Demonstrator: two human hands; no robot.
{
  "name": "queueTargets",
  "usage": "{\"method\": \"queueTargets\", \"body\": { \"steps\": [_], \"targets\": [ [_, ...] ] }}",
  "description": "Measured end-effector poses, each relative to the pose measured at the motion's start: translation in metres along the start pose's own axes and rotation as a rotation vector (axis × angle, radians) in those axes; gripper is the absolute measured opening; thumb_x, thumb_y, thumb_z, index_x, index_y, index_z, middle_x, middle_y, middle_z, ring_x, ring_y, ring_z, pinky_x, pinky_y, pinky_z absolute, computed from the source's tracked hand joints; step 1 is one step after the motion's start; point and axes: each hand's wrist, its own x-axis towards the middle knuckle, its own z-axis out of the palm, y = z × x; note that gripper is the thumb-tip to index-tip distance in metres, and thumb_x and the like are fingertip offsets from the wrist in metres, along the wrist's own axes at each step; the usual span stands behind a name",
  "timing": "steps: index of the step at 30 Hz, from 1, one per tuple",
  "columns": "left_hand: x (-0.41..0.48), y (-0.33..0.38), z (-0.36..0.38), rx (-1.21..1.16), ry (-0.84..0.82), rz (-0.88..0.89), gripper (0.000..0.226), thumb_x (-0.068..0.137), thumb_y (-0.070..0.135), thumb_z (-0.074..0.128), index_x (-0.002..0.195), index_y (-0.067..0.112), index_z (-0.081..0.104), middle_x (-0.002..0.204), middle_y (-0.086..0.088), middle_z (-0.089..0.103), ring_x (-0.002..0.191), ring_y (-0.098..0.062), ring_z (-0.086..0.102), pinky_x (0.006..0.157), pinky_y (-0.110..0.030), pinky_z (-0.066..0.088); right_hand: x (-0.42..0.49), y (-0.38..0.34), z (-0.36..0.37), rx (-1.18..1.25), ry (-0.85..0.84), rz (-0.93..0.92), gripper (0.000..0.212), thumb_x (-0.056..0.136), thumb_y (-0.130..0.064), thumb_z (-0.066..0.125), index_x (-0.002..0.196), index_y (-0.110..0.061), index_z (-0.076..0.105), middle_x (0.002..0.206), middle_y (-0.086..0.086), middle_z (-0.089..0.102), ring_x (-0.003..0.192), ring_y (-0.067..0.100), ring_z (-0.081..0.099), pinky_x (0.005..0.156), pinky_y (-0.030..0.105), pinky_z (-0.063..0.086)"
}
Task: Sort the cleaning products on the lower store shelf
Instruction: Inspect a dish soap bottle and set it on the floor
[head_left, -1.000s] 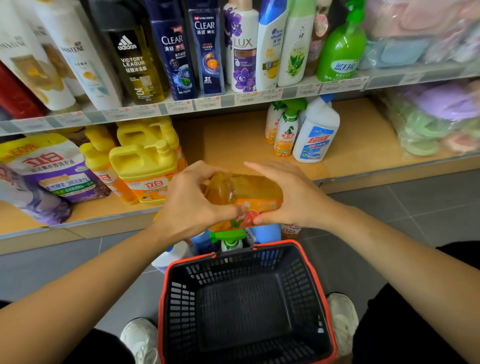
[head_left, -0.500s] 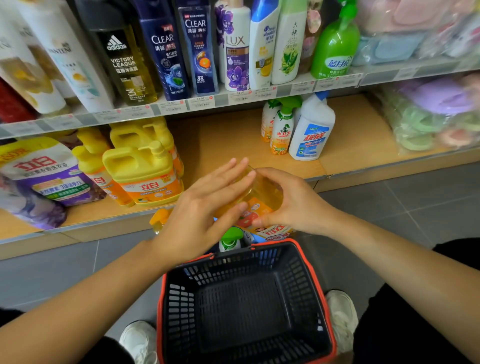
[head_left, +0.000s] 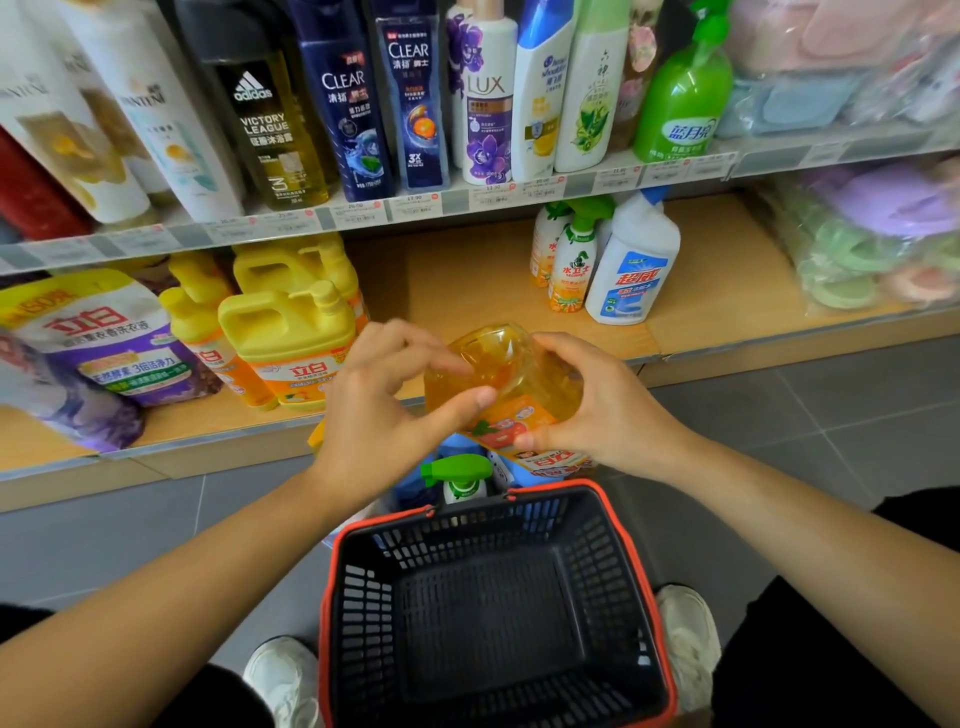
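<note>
Though tilted, orange bottle (head_left: 511, 384) between both grips.

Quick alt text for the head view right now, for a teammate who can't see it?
Both hands, left and right, hold a clear orange detergent bottle in front of the lower shelf, above an empty black basket. Yellow jugs stand at shelf left, spray bottles at right.
</note>
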Motion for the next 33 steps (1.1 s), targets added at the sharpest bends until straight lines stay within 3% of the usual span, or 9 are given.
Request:
{"method": "queueTargets", "body": {
  "steps": [3,6,10,18,22,25,28,31,33],
  "targets": [
    [0.003,0.006,0.005,-0.345,-0.079,-0.325,0.043,0.075,0.039,0.083,0.109,0.019,0.066,0.112,-0.003,0.063,0.107,-0.013,0.062,0.081,-0.025,0.053,-0.002,-0.002,0.000,0.000,-0.009,-0.022,0.091,0.062,-0.036,0.095,0.141,-0.023,0.050,0.129,-0.013,0.058,0.119,0.001,0.055,0.100,0.025,0.048],
    [0.005,0.006,0.011,-0.496,-0.117,-0.463,0.041,0.074,0.035,0.086,0.106,0.015,0.067,0.103,-0.006,0.070,0.095,-0.016,0.065,0.082,-0.035,0.053,-0.004,-0.004,0.004,-0.040,-0.026,-0.054,0.090,0.062,-0.034,0.095,0.139,-0.027,0.050,0.128,-0.017,0.054,0.118,-0.004,0.051,0.097,0.012,0.042],
    [0.005,0.005,0.012,-0.534,-0.087,-0.502,0.028,0.077,0.027,0.077,0.101,0.013,0.071,0.095,-0.006,0.073,0.088,-0.018,0.065,0.082,-0.038,0.053,-0.006,-0.002,0.007,-0.034,-0.038,-0.045,0.092,0.062,-0.033,0.095,0.141,-0.025,0.048,0.125,-0.024,0.051,0.118,-0.008,0.048,0.094,0.003,0.037],
    [0.003,0.004,0.007,-0.664,-0.188,-0.530,0.051,0.092,-0.012,0.057,0.138,0.012,0.058,0.119,0.006,0.072,0.108,0.000,0.067,0.085,-0.015,0.052,-0.003,0.003,0.001,0.040,0.012,0.002,0.093,0.061,-0.038,0.096,0.141,-0.026,0.050,0.129,-0.016,0.059,0.118,-0.001,0.056,0.098,0.022,0.049],
    [-0.001,0.007,0.009,-0.667,-0.242,-0.440,0.052,0.092,-0.007,0.061,0.138,0.018,0.058,0.144,0.001,0.057,0.136,-0.009,0.051,0.106,-0.031,0.049,-0.005,0.006,-0.001,0.114,0.026,0.019,0.087,0.061,-0.035,0.096,0.137,-0.029,0.053,0.122,-0.018,0.063,0.114,0.000,0.060,0.093,0.021,0.053],
    [-0.001,0.008,0.010,-0.548,-0.269,-0.323,0.038,0.091,0.001,0.068,0.123,0.021,0.068,0.157,0.001,0.041,0.145,-0.007,0.038,0.107,-0.036,0.048,-0.004,0.008,-0.003,0.195,0.053,0.042,0.076,0.062,-0.031,0.096,0.128,-0.031,0.058,0.114,-0.014,0.069,0.106,0.005,0.067,0.088,0.029,0.058],
    [0.001,0.006,0.013,-0.517,-0.151,-0.303,0.025,0.086,0.010,0.074,0.109,0.021,0.072,0.148,0.001,0.051,0.136,-0.010,0.051,0.100,-0.033,0.053,-0.001,0.010,-0.006,0.236,0.080,0.068,0.073,0.063,-0.032,0.096,0.127,-0.028,0.060,0.113,-0.009,0.072,0.104,0.009,0.069,0.089,0.040,0.060],
    [0.000,-0.007,0.017,-0.576,0.002,-0.385,0.030,0.086,-0.002,0.075,0.104,0.016,0.060,0.129,0.000,0.065,0.098,-0.012,0.072,0.080,-0.027,0.059,0.003,0.012,-0.010,0.305,0.136,0.101,0.063,0.066,-0.034,0.093,0.121,-0.027,0.062,0.112,-0.009,0.073,0.105,0.010,0.069,0.091,0.044,0.059],
    [-0.002,-0.018,0.023,-0.528,-0.020,-0.469,0.036,0.085,-0.005,0.075,0.109,0.014,0.055,0.121,-0.005,0.068,0.088,-0.017,0.073,0.077,-0.030,0.059,0.007,0.014,-0.011,0.435,0.190,0.150,0.059,0.067,-0.031,0.091,0.119,-0.026,0.063,0.113,-0.007,0.074,0.107,0.013,0.069,0.094,0.050,0.057]
  ]
}}
